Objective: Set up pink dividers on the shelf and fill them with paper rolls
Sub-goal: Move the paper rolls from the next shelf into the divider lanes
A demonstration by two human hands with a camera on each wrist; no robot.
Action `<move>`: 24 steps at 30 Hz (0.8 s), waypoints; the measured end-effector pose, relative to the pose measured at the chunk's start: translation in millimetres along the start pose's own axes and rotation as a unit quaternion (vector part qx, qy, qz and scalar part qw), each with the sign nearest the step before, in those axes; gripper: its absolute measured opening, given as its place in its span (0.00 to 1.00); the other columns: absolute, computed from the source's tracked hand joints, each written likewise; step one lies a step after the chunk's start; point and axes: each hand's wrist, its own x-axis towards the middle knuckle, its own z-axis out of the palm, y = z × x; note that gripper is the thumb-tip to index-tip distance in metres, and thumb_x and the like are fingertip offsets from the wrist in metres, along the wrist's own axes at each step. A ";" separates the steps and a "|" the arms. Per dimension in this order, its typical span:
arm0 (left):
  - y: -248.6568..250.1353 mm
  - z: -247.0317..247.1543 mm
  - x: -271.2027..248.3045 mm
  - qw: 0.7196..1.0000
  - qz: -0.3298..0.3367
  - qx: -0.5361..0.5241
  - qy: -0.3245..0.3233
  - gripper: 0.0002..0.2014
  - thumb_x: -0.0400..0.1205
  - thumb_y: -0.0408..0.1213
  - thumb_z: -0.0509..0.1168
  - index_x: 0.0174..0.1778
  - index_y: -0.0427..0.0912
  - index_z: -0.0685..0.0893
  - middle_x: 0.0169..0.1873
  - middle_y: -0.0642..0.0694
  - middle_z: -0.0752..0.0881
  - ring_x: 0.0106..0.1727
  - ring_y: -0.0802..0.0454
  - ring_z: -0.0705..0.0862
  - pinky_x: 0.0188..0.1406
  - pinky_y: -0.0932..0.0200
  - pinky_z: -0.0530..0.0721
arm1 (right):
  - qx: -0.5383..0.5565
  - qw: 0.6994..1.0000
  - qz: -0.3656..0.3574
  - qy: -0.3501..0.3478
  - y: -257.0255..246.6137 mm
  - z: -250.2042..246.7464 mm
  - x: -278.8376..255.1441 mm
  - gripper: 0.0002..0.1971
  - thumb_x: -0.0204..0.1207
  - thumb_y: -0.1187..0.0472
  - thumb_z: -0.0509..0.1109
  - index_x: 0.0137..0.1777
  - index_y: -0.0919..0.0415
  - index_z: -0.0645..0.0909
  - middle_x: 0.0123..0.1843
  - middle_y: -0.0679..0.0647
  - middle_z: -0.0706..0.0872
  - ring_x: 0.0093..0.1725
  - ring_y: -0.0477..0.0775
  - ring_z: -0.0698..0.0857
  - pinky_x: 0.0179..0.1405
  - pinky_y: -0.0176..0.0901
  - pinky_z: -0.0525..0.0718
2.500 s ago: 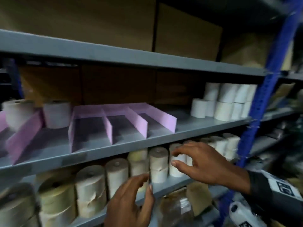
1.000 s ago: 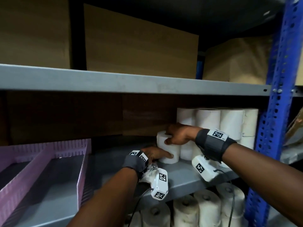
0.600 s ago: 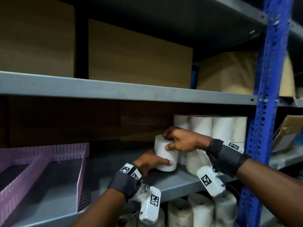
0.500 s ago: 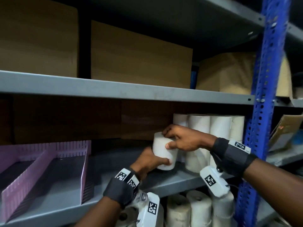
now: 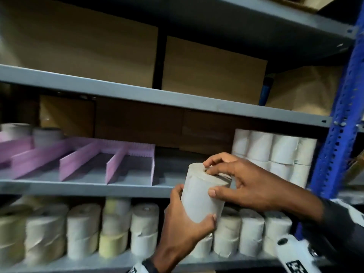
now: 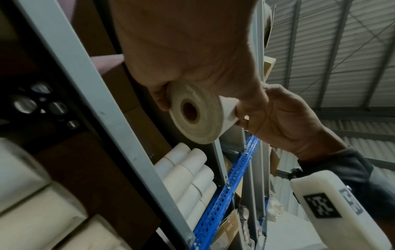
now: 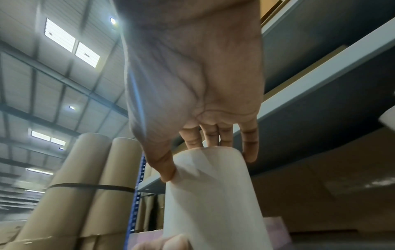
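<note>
In the head view a white paper roll [image 5: 203, 196] is held upright, tilted slightly, in front of the middle shelf [image 5: 84, 189], off its surface and toward 3 o'clock of the pink dividers [image 5: 110, 160] that stand on it. The left hand [image 5: 183, 223] comes up from 6 o'clock, wrist low, palm cupped under the roll's lower half, fingertips wrapped round its bottom edge and thumb lying up its left side. The right hand [image 5: 242, 186] reaches in from 4 o'clock, forearm slanting down to the corner, fingers arched over the roll's top face and thumb pressed on its side, so both hands clasp the one roll. A stack of white rolls [image 5: 275, 154] stands at 2 o'clock by the blue upright [image 5: 342, 119]; more rolls line the lower shelf [image 5: 82, 229]. In the left wrist view the roll [image 6: 198, 116] shows its hollow core end-on, the left hand [image 6: 186, 55] curled round it from 12 o'clock and the right hand [image 6: 284, 121] gripping its far end at 3 o'clock. In the right wrist view the right hand [image 7: 192, 94] hangs from 12 o'clock, fingers bent over the roll's [image 7: 213, 199] top rim, thumb at 9 o'clock on its wall.
</note>
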 end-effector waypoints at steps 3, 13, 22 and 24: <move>6.7 -29.3 -44.1 0.999 0.019 0.005 0.040 0.39 0.58 0.55 0.81 0.63 0.69 0.71 0.57 0.70 0.84 0.54 0.62 0.88 0.46 0.61 0.89 | 0.013 0.999 -0.019 -0.026 -38.6 14.7 -9.0 0.29 0.68 0.33 0.66 0.67 0.43 0.81 0.71 0.26 0.67 0.72 0.29 0.67 0.69 0.38 0.74; 25.8 -152.1 -121.1 0.985 0.040 0.072 0.154 0.39 0.59 0.54 0.82 0.65 0.73 0.73 0.59 0.61 0.87 0.55 0.54 0.90 0.48 0.49 0.92 | 0.043 0.987 -0.141 -0.066 -145.9 64.4 29.6 0.30 0.73 0.35 0.69 0.74 0.42 0.74 0.76 0.30 0.65 0.74 0.29 0.64 0.73 0.41 0.74; 24.4 -268.3 -142.4 0.983 0.032 0.081 0.164 0.39 0.60 0.52 0.83 0.65 0.72 0.74 0.59 0.54 0.88 0.56 0.49 0.90 0.50 0.38 0.91 | 0.060 0.979 -0.179 -0.080 -233.3 108.7 92.4 0.27 0.74 0.40 0.71 0.71 0.47 0.78 0.77 0.36 0.68 0.72 0.33 0.68 0.72 0.38 0.73; 21.1 -293.0 -142.2 0.983 0.033 0.081 0.161 0.38 0.61 0.53 0.84 0.66 0.72 0.75 0.59 0.55 0.88 0.55 0.49 0.91 0.48 0.42 0.92 | 0.062 0.978 -0.184 -0.079 -250.2 118.0 107.3 0.26 0.74 0.42 0.71 0.70 0.49 0.79 0.77 0.38 0.68 0.73 0.34 0.69 0.72 0.40 0.74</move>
